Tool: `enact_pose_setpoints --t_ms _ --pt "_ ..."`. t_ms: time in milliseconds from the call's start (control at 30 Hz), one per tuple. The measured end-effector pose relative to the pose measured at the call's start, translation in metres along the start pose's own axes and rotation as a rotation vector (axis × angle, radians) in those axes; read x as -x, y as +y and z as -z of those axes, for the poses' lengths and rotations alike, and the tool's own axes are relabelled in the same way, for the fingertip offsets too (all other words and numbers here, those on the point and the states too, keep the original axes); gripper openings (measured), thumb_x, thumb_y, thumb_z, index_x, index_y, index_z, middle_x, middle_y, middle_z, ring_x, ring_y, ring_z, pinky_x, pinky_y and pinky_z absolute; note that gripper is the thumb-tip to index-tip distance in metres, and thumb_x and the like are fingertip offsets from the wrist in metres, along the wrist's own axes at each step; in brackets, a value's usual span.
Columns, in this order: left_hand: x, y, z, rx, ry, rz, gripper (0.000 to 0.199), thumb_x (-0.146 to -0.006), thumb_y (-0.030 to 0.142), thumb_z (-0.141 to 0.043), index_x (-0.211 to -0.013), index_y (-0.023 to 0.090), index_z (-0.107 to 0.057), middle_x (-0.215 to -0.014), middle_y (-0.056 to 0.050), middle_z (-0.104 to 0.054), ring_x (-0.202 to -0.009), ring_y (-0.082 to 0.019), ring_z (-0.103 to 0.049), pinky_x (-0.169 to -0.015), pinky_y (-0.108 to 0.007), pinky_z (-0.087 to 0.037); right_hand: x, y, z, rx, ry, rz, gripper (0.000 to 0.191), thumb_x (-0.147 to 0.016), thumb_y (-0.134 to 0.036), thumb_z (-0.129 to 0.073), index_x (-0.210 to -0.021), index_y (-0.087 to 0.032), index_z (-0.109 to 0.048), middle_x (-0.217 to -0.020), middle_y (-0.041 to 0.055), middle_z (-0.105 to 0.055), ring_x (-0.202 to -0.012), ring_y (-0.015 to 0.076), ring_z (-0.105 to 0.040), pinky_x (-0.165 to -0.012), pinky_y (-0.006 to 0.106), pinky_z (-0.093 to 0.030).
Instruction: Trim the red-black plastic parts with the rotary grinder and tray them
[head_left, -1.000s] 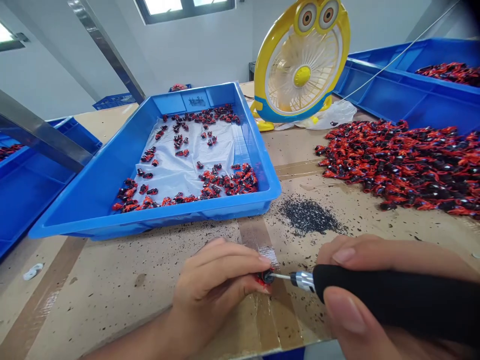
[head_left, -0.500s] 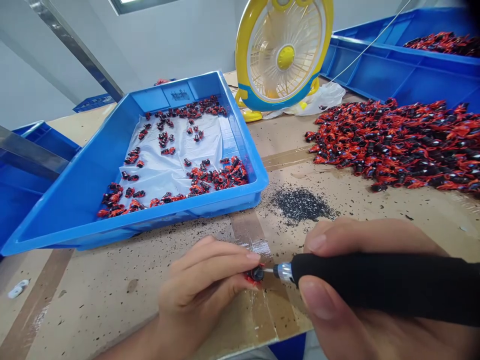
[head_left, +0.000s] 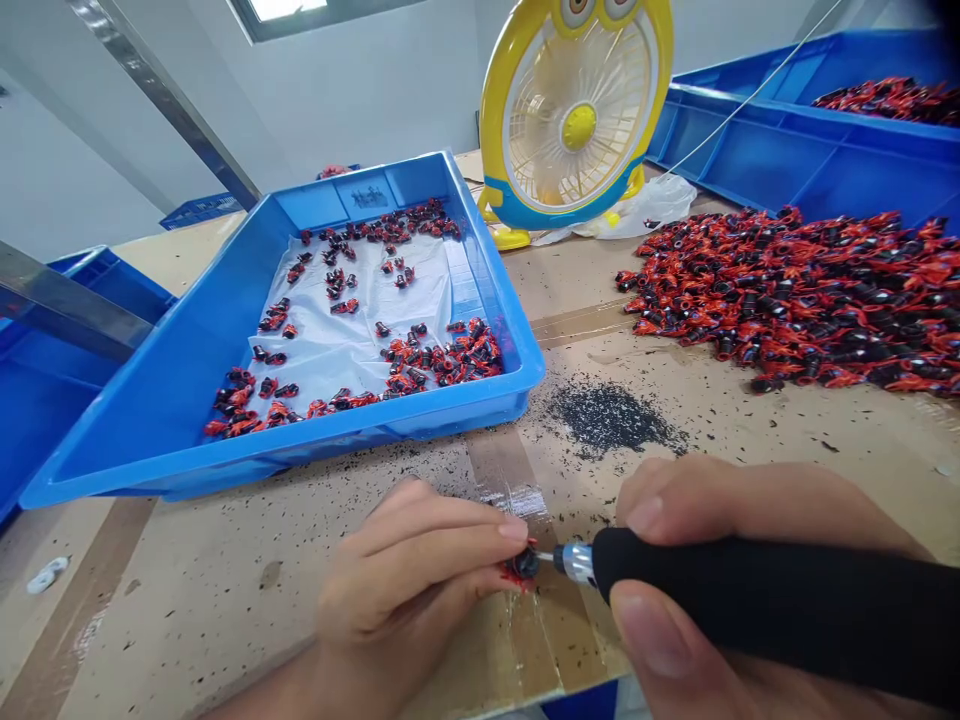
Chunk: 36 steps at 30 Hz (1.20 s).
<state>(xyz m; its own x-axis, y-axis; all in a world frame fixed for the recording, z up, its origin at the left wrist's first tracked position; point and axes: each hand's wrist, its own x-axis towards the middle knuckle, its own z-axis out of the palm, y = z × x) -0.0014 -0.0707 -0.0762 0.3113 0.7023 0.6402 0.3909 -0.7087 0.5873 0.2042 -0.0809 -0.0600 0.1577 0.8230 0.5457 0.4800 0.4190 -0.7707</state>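
My left hand (head_left: 424, 570) pinches a small red-and-black plastic part (head_left: 525, 566) between thumb and fingers, just above the table's front edge. Most of the part is hidden by the fingertips; its black round end faces right. My right hand (head_left: 697, 580) is wrapped around a thick, black-sleeved rotary tool (head_left: 750, 590) with a silver collar. The tool's thin metal bit meets the black end of the part; whether it is inside cannot be made out. Behind my hands lies a heap of black shavings (head_left: 611, 418).
A blue tray (head_left: 352, 430) with a white liner holds scattered red-and-black parts at left. A large pile of such parts (head_left: 810, 295) lies at right, before blue bins (head_left: 757, 140). A yellow fan (head_left: 577, 127) stands behind. Black bits dot the cardboard-covered table (head_left: 225, 570).
The whole view has shifted slightly, so the scene sits a little lower and further right. Both hands keep their holds, with the bit still at the part.
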Motion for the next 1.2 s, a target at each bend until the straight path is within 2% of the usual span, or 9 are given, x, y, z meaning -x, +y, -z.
enact_pose_setpoints --t_ms 100,200,300,433,733,900,1200 --pt "0.001 0.001 0.001 -0.001 -0.01 -0.001 0.009 -0.108 0.021 -0.075 -0.113 0.016 -0.081 -0.102 -0.005 -0.089 -0.083 -0.015 -0.083 -0.068 -0.028 -0.058 -0.001 -0.001 0.005 0.146 -0.014 -0.029 0.044 -0.107 -0.075 -0.05 -0.1 -0.033 -0.058 -0.085 -0.0045 -0.071 -0.074 0.0082 -0.075 -0.072 0.02 -0.061" --pt "0.001 0.002 0.002 0.001 -0.01 0.016 0.009 -0.108 0.022 -0.076 -0.114 0.017 -0.081 -0.103 -0.005 -0.089 -0.083 -0.014 -0.082 -0.069 -0.028 -0.059 -0.002 -0.003 0.005 0.113 -0.014 -0.004 0.04 -0.108 -0.07 -0.053 -0.1 -0.032 -0.059 -0.083 -0.0035 -0.072 -0.072 0.0089 -0.075 -0.064 0.018 -0.061" --pt "0.001 0.001 0.003 -0.002 -0.007 0.021 0.01 -0.108 0.023 -0.077 -0.115 0.019 -0.082 -0.103 -0.005 -0.09 -0.081 -0.015 -0.082 -0.07 -0.028 -0.059 -0.003 -0.003 0.005 0.139 -0.032 -0.032 0.042 -0.107 -0.074 -0.052 -0.099 -0.033 -0.059 -0.083 -0.0041 -0.074 -0.073 0.01 -0.078 -0.059 0.016 -0.059" --pt "0.0 0.0 0.003 -0.003 -0.003 0.011 0.01 -0.107 0.022 -0.078 -0.114 0.017 -0.082 -0.101 -0.006 -0.09 -0.08 -0.015 -0.082 -0.068 -0.028 -0.059 -0.003 -0.002 0.009 0.14 -0.045 -0.05 0.044 -0.106 -0.076 -0.052 -0.099 -0.034 -0.057 -0.08 -0.0035 -0.074 -0.07 0.0134 -0.078 -0.053 0.019 -0.059" --pt "-0.003 0.003 0.003 -0.047 -0.007 0.012 0.01 -0.109 0.025 -0.076 -0.115 0.021 -0.082 -0.1 -0.005 -0.09 -0.077 -0.016 -0.082 -0.066 -0.029 -0.062 -0.004 0.001 0.01 0.129 -0.064 -0.009 0.044 -0.107 -0.075 -0.051 -0.098 -0.033 -0.059 -0.081 -0.005 -0.075 -0.07 0.0091 -0.077 -0.066 0.016 -0.063" --pt "-0.001 0.002 0.003 -0.052 0.005 0.017 0.012 -0.106 0.023 -0.08 -0.117 0.021 -0.082 -0.103 -0.005 -0.09 -0.078 -0.015 -0.08 -0.066 -0.029 -0.061 -0.006 0.003 0.009 0.183 -0.072 0.012 0.041 -0.107 -0.074 -0.051 -0.1 -0.034 -0.057 -0.082 -0.0049 -0.076 -0.071 0.01 -0.078 -0.066 0.017 -0.063" --pt "0.003 0.0 0.003 -0.038 -0.003 0.015 0.015 -0.104 0.02 -0.082 -0.119 0.018 -0.082 -0.107 -0.005 -0.089 -0.082 -0.015 -0.081 -0.07 -0.03 -0.059 -0.001 0.001 0.014 0.151 -0.062 0.004 0.04 -0.107 -0.072 -0.052 -0.101 -0.034 -0.058 -0.083 -0.0051 -0.075 -0.07 0.0091 -0.077 -0.066 0.018 -0.063"
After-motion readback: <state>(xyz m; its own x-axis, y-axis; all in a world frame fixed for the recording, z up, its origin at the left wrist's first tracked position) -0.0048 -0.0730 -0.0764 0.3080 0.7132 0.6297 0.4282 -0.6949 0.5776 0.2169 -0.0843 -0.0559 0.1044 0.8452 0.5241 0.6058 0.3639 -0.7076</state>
